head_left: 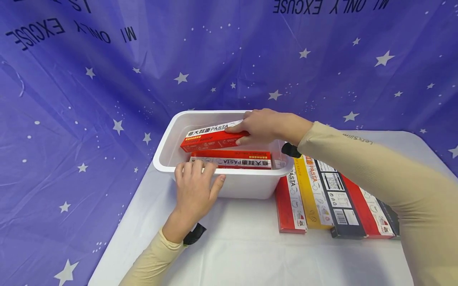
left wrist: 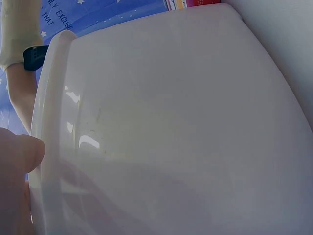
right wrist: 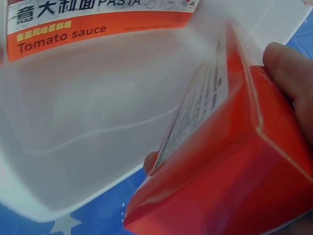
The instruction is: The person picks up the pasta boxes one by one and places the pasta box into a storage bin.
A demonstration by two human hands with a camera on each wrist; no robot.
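My right hand (head_left: 262,125) grips a red and white pasta box (head_left: 211,139) by its right end, fingers over the top and thumb on the near side. This box is tilted inside the white plastic bin (head_left: 232,186), its left end lower. In the right wrist view the red end of the pasta box (right wrist: 215,181) fills the foreground. A second red pasta box (head_left: 232,161) lies along the bin's near wall. My left hand (head_left: 195,186) holds the bin's front rim, fingers hooked over it; in the left wrist view the thumb (left wrist: 32,154) is on the rim (left wrist: 49,122).
Right of the bin, several pasta boxes lie side by side on the white table (head_left: 243,246): a red one (head_left: 291,206), a yellow one (head_left: 311,198), a black one (head_left: 340,202) and others. A purple star-patterned cloth (head_left: 214,59) hangs behind and at the left.
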